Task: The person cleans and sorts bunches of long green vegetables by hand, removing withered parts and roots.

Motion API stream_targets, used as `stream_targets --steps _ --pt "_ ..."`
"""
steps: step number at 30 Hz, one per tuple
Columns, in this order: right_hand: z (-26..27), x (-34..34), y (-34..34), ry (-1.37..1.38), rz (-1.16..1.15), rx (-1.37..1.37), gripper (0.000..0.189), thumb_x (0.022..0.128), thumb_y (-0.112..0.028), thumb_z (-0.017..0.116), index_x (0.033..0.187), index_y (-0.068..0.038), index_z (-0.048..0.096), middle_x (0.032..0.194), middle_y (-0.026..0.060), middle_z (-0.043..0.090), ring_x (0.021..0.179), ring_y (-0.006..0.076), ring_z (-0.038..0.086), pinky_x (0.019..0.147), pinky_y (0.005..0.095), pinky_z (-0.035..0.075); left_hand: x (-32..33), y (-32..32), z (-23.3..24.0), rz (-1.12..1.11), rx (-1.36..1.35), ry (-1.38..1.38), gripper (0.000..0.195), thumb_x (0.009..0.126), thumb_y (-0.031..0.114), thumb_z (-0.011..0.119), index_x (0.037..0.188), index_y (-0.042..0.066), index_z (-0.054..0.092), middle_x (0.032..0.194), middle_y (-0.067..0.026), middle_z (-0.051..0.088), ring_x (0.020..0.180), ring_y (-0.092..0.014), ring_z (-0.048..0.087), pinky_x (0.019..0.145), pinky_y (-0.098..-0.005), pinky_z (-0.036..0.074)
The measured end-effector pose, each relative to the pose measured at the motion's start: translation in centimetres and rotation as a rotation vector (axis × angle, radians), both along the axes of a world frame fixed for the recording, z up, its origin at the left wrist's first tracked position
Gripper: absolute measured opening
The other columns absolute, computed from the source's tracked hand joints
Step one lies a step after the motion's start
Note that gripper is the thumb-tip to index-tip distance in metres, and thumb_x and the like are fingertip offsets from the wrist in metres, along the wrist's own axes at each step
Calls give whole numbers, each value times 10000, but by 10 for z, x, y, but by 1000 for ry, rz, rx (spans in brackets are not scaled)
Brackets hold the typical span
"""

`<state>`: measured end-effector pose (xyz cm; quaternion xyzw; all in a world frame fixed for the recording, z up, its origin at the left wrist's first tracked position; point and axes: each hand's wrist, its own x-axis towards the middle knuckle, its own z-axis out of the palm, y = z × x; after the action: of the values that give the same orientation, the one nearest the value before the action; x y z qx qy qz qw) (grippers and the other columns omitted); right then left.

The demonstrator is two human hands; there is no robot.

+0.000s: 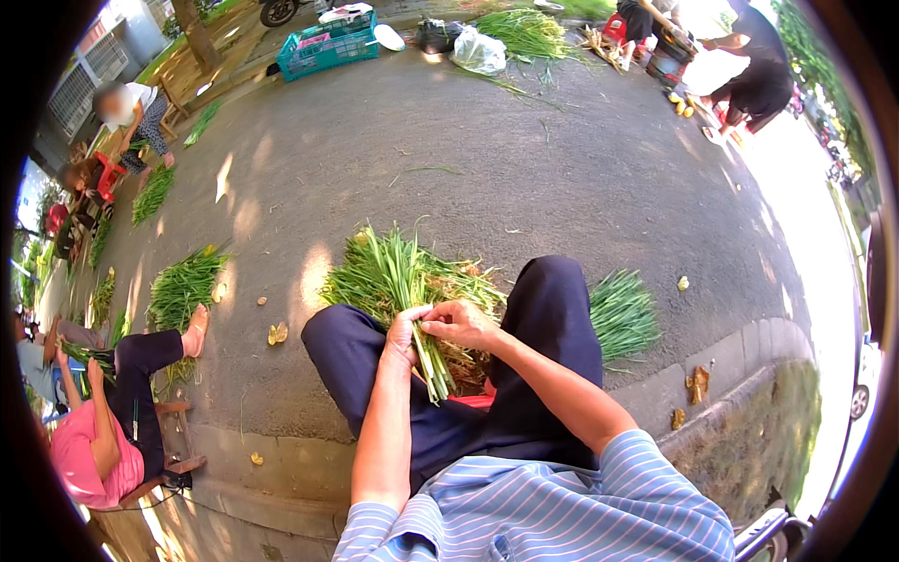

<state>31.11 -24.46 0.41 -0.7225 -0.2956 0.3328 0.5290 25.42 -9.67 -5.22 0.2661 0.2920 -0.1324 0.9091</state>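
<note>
My left hand [405, 333] is closed around a bunch of long green leafy stalks [402, 277], pale ends towards me and leaves pointing away. My right hand [460, 324] is at the bunch from the right, thumb and forefinger together at the stalks; whether a single stalk is pinched there cannot be told. Beneath and beyond my hands lies a loose heap of the same greens [351, 275], mixed with brownish scraps between my knees. A tidier pile of green leaves [622, 316] rests on the asphalt to the right of my right knee.
At left a seated person in a pink shirt [91, 449] holds greens, one bare foot beside another pile [184, 284]. More people sit at the upper left and upper right. A teal crate [330, 53] and a clear plastic bag [479, 51] stand far ahead. A curb [737, 393] runs at right.
</note>
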Motion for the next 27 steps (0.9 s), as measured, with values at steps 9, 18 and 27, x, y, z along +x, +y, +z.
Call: stream_targets --steps 9,18,27 --pt "-7 1 0 202 13 33 231 846 -241 614 897 -17 631 726 21 608 650 71 536 586 238 443 -1 -1 5 -2 94 45 201 794 201 557 846 11 599 710 -72 604 592 -184 582 547 -300 499" --pt "-12 0 1 214 39 62 201 842 -221 618 854 -21 621 741 9 601 659 70 528 580 242 445 -3 0 4 -8 36 26 238 806 183 546 913 -25 590 819 -123 627 701 -214 615 638 -324 526" --pt "-17 1 0 333 15 27 200 844 -225 604 878 -29 609 740 14 590 595 83 538 523 233 452 -4 -2 9 -41 31 29 253 812 218 543 906 -13 590 788 -115 623 661 -222 614 593 -345 528"
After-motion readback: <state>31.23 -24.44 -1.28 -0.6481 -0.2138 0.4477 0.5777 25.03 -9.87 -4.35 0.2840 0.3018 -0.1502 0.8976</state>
